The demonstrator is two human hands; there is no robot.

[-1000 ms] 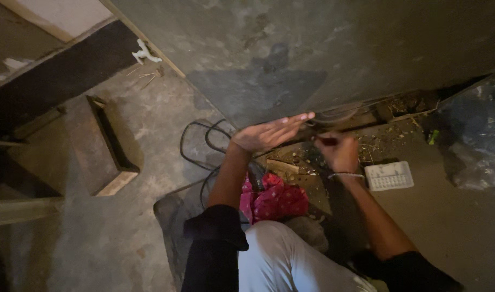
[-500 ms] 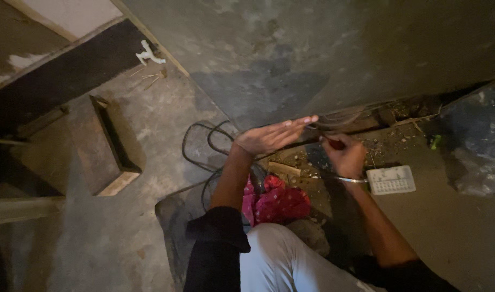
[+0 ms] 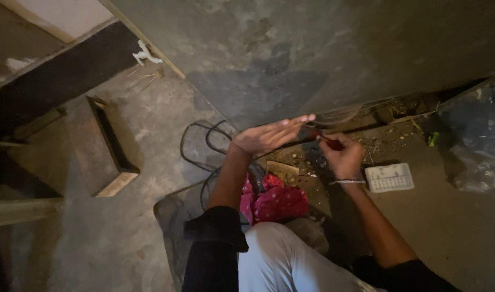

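Crouching low over a dusty concrete floor (image 3: 150,119), the person works at the foot of a grey wall (image 3: 312,54). Their left hand (image 3: 269,136) is held flat and open, fingers (image 3: 299,120) straight and pressed side by side, pointing toward the gap where wall meets floor. The right hand (image 3: 342,157) is curled closed around a red-handled tool (image 3: 326,139), only a short part of which shows between the two hands; what kind of tool it is cannot be told. A thin bangle (image 3: 347,182) sits on the right wrist.

Loose grey wires (image 3: 339,114) run along the base of the wall just above the fingertips, over a strip of rubble and debris (image 3: 388,130). A white ridged plastic piece (image 3: 389,177) lies on the floor just right of the right wrist. A black cable (image 3: 196,146) loops on the floor left of the left forearm. A red patterned cloth (image 3: 274,201) is bunched near the knee. Farther left lies a wooden box frame (image 3: 109,146), and a clear plastic bag (image 3: 480,146) sits at the right edge.
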